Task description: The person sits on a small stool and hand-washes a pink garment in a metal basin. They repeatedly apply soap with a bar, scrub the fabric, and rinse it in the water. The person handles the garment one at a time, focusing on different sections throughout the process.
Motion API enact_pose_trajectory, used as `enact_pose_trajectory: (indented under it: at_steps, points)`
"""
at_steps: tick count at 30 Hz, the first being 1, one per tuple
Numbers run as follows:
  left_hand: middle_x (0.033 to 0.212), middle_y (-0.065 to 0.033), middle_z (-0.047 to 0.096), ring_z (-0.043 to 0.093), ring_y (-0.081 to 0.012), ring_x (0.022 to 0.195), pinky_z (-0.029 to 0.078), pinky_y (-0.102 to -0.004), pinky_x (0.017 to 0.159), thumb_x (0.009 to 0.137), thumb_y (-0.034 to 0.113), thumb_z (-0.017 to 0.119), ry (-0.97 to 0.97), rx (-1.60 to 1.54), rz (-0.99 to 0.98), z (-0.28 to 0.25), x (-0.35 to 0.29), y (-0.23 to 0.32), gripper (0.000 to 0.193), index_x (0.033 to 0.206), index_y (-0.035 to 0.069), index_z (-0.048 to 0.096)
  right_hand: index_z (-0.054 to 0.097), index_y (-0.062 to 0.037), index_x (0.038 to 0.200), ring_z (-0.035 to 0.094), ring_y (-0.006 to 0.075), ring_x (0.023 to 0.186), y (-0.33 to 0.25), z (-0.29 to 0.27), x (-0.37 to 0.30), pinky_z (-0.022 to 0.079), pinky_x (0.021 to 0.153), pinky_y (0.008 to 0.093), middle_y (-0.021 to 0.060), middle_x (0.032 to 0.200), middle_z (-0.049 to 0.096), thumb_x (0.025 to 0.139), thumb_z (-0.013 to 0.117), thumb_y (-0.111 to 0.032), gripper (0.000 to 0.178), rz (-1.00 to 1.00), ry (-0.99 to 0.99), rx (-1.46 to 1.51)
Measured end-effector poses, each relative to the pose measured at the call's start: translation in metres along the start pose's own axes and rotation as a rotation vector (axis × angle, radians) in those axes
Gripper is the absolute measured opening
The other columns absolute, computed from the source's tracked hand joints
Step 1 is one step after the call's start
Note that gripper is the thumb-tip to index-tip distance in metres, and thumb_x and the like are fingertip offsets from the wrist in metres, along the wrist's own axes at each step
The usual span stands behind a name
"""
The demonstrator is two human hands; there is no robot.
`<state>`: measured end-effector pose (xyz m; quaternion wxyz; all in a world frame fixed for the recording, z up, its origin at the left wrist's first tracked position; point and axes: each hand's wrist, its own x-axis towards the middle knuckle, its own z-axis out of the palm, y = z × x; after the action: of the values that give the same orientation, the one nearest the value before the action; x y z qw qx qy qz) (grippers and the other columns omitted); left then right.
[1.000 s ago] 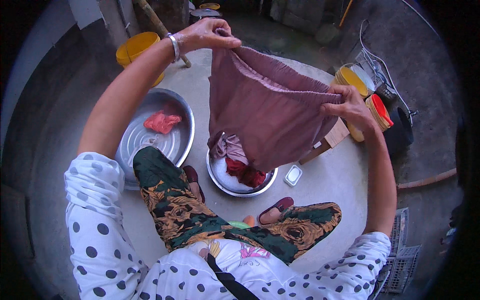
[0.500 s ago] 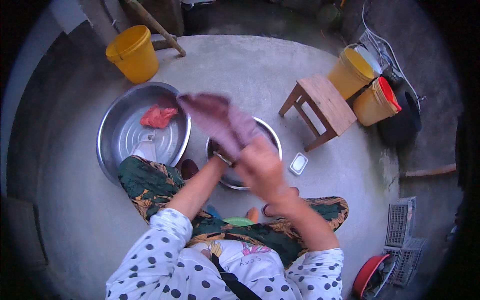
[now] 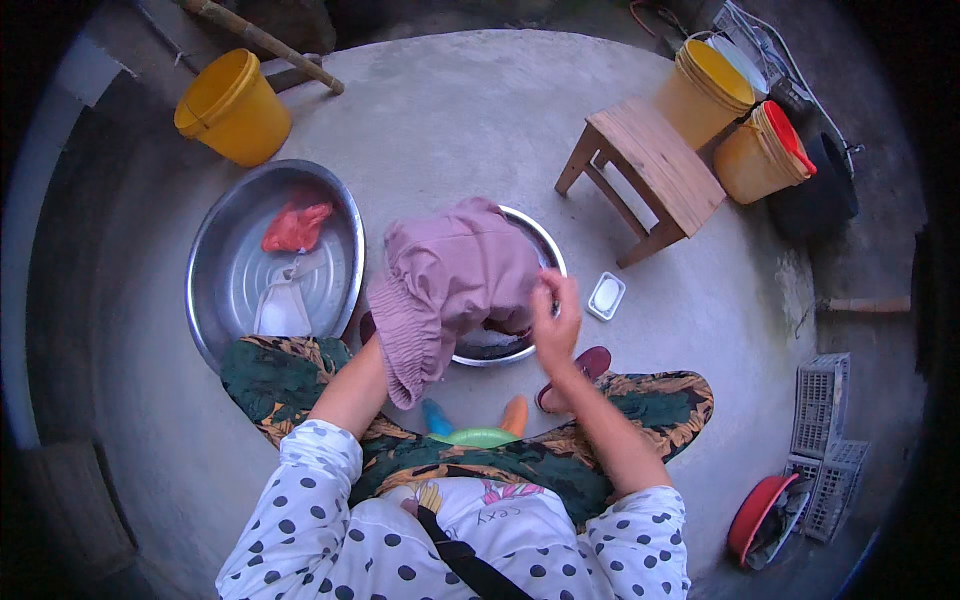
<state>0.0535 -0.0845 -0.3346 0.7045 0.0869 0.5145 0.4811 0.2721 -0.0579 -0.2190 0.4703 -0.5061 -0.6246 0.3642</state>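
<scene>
A mauve garment (image 3: 455, 265) with a gathered elastic band along its near left edge is spread over a round metal basin (image 3: 552, 250), covering most of it. Part of the basin's inside shows below the cloth, with dark wet-looking fabric in it. My right hand (image 3: 557, 315) has its fingers curled against the garment's right edge and pinches it there. From the lower left my left forearm (image 3: 348, 393) reaches up to the elastic band. The left hand itself is hidden beneath the cloth, so its fingers do not show.
A larger metal basin (image 3: 190, 275) at left holds a red bundle (image 3: 297, 226) and a white cloth item (image 3: 283, 308). A small white dish (image 3: 606, 296) lies right of my basin, near a wooden stool (image 3: 660, 150). Yellow buckets (image 3: 240, 110) stand far left and far right.
The bunched, blurred garment has opened out and come down over the basin. My right hand has moved right to its edge; my left hand has gone under the cloth.
</scene>
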Motion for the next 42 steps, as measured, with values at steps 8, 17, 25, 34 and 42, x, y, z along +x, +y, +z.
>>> enact_pose_trajectory:
  at_steps: [8,17,25,34,42]
  points:
    - [0.110,-0.0075,0.051,0.051,-0.0169,0.097,0.043,-0.0311,0.084,0.085,0.021,0.051,-0.075,0.258,-0.035,0.007,-0.006,-0.001,0.035,0.114,0.004,0.043,0.048,-0.0057,0.117,0.052,0.0185,0.097,0.030,-0.020,0.065,0.036,0.091,0.0337,0.0101,0.116,0.050,0.083,0.040,-0.056,0.061,0.819,-0.614,0.880]
    - [0.113,-0.0079,0.051,0.050,-0.0179,0.101,0.043,-0.0321,0.086,0.085,0.020,0.050,-0.244,0.866,0.082,0.006,0.000,0.032,0.038,0.117,0.003,0.042,0.040,-0.0055,0.119,0.051,0.0176,0.100,0.041,-0.031,0.066,0.041,0.087,0.0319,0.0078,0.109,0.052,0.083,0.055,-0.028,0.046,0.768,-0.351,0.837]
    - [0.117,-0.0113,0.050,0.051,-0.0197,0.103,0.038,-0.0312,0.093,0.086,0.020,0.048,-0.265,0.343,-0.229,-0.015,0.025,0.057,0.036,0.117,0.002,0.045,0.045,-0.0037,0.112,0.052,0.0162,0.096,0.045,-0.042,0.060,0.042,0.085,0.0306,0.0069,0.106,0.053,0.085,0.049,-0.016,0.030,0.674,-0.199,0.855]
    - [0.106,-0.0083,0.056,0.054,-0.0198,0.092,0.041,-0.0328,0.082,0.077,0.041,0.057,0.060,0.878,-0.070,0.022,0.026,0.011,0.049,0.106,0.001,0.053,0.042,-0.0037,0.116,0.052,0.0161,0.098,0.043,-0.038,0.052,0.043,0.086,0.0304,0.0072,0.110,0.052,0.085,0.047,-0.013,0.033,0.692,-0.278,0.815]
    - [0.081,-0.0192,0.060,0.057,-0.0370,0.077,0.044,-0.0431,0.067,0.079,0.032,0.048,0.543,1.395,0.486,0.003,0.024,0.029,0.031,0.084,0.004,0.061,0.047,-0.0018,0.109,0.054,0.0189,0.091,0.045,-0.033,0.051,0.046,0.081,0.0305,0.0092,0.101,0.054,0.075,0.044,0.002,0.034,0.893,-0.299,0.883]
